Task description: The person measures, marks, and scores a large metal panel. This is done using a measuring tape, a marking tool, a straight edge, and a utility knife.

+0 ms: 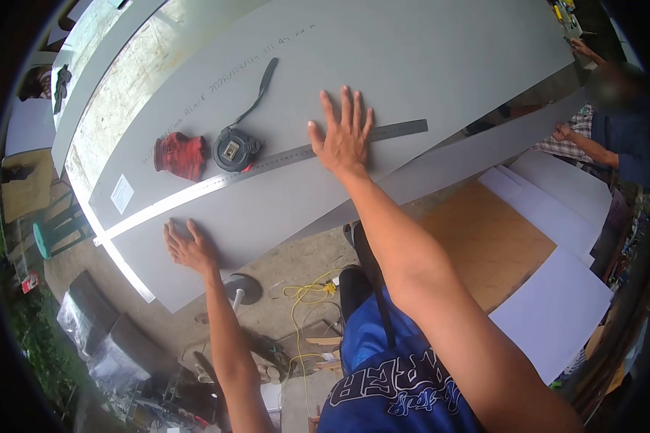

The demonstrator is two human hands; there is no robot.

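Observation:
A large grey sheet point(412, 58) with printed lettering lies across the work surface. Over it runs a long metal ruler point(274, 158), its left part bright with glare. My right hand point(343, 141) rests flat across the ruler, fingers spread, holding it against the sheet. Near the sheet's front edge, my left hand point(188, 247) lies with fingers apart, below the ruler and not touching it. Just above the ruler sit a black tape measure point(232, 149) with a wrist strap and a bundled red cloth-like item point(180, 156). A white label point(122, 193) is stuck to the sheet's left end.
Another person point(621, 108) stands at the right, near the sheet's edge. Below are a brown board point(491, 238) and pale panels point(556, 310). A yellow cord point(296, 303) lies on the floor. A green stool point(50, 227) and plastic-wrapped items point(108, 346) stand left.

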